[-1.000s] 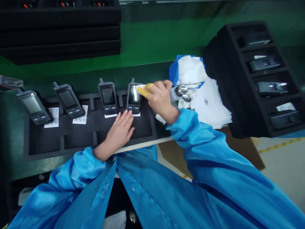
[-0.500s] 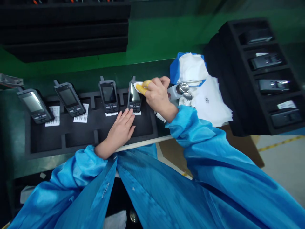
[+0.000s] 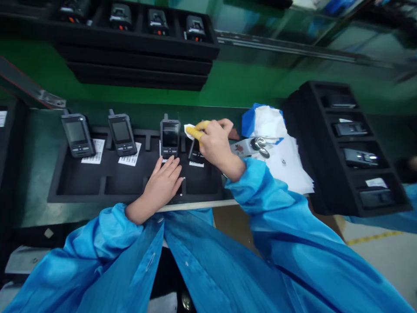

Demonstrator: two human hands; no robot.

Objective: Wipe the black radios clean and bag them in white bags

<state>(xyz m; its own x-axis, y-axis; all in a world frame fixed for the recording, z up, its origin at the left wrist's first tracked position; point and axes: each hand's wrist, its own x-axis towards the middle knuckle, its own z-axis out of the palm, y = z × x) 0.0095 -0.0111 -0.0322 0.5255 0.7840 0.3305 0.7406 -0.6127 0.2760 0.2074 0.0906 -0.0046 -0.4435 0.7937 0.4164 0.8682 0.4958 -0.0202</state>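
In the head view, my right hand [image 3: 215, 142] pinches a small white wipe [image 3: 189, 129] between fingers wearing yellow finger covers. It is over the rightmost handset [image 3: 195, 153], hiding most of that screen. The wipe shows between this handset and the third handset [image 3: 170, 135]. My left hand [image 3: 162, 183] lies flat with fingers stretched, tips at the lower edge of the third handset; whether they touch it I cannot tell. Two more handsets, one at far left [image 3: 78, 134] and a second [image 3: 122, 134], lean on the black foam tray [image 3: 73, 198], with printed labels beneath.
A blue box of white wipes [image 3: 269, 121] stands right of my hand, beside a white dispenser with metal lids [image 3: 259, 143] and white sheets [image 3: 289, 169]. Stacked black trays with devices stand at right [image 3: 352, 169] and behind [image 3: 140, 41]. Another person's blue sleeve [image 3: 384, 221] shows at far right.
The view has shifted, showing more at the back. My left fingertips moved left, from between the two right handsets to the third. The wipe has moved off the rightmost handset's screen toward its left edge.
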